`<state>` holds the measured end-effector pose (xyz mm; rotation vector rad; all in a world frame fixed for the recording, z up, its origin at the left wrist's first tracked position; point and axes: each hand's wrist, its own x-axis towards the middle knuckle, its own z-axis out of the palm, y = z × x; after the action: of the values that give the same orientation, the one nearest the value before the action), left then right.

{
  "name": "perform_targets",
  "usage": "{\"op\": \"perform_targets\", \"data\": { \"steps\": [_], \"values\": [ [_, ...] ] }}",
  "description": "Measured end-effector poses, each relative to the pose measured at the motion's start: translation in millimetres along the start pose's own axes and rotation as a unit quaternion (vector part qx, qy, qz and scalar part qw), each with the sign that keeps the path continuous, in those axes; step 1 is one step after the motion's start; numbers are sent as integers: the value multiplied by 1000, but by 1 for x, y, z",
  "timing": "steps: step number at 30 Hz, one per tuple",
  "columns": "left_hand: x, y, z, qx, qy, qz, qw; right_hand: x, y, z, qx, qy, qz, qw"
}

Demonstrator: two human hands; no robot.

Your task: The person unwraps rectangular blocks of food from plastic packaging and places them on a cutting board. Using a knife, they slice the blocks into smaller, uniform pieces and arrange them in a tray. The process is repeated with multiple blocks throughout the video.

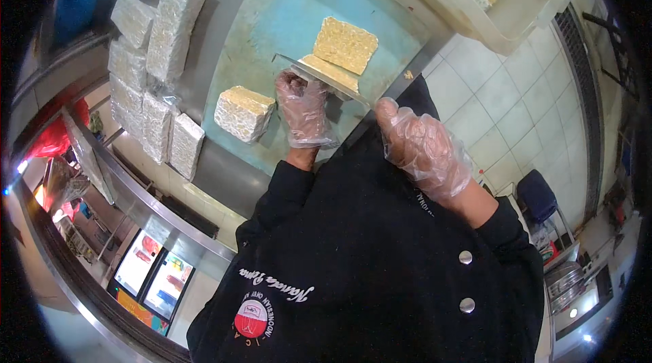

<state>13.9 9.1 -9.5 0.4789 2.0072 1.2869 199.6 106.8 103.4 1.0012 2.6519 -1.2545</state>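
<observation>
My right hand [423, 151], in a clear plastic glove, grips a kitchen knife [326, 79] whose handle is hidden in the fist. The blade reaches leftward across a block of tempeh [331, 71]. Behind the blade, my gloved left hand [304, 106] has its fingers curled against the block's near side; the blade hides part of that contact. A cut slab of tempeh [346, 45] lies just beyond, its grainy yellow face upward. To the left of my left hand sits a thick tempeh piece [244, 113]. All rest on a worn blue-green cutting board [275, 11].
Several plastic-wrapped tempeh blocks [175, 32] stand on the steel counter [224, 169] at left. A translucent plastic tub [509, 32] holding tempeh slabs is at upper right, by the board's edge. A tempeh crumb [408, 74] lies near that edge. A dark-blue chair [537, 195] stands at right.
</observation>
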Motion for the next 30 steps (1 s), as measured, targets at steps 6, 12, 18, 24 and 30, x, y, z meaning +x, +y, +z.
{"op": "perform_targets", "data": {
  "steps": [6, 12, 18, 24, 30],
  "values": [
    [-3, 7, 3, -64, 3, -18, 998, -4, -2, -1, -3, -7, 7, 1000],
    [0, 1, 3, -53, 4, -16, 998, 1, -5, -1, 31, 16, 0, 999],
    [3, 0, 4, -73, 14, -27, 997, 4, 5, 11, 50, -17, 18, 998],
    [1, 6, 4, -69, -8, 5, 998, 12, 5, 12, 193, -84, 192, 959],
    [1, -1, 0, -72, -23, 30, 997, 15, 7, 16, 181, -58, 136, 972]
  ]
}}
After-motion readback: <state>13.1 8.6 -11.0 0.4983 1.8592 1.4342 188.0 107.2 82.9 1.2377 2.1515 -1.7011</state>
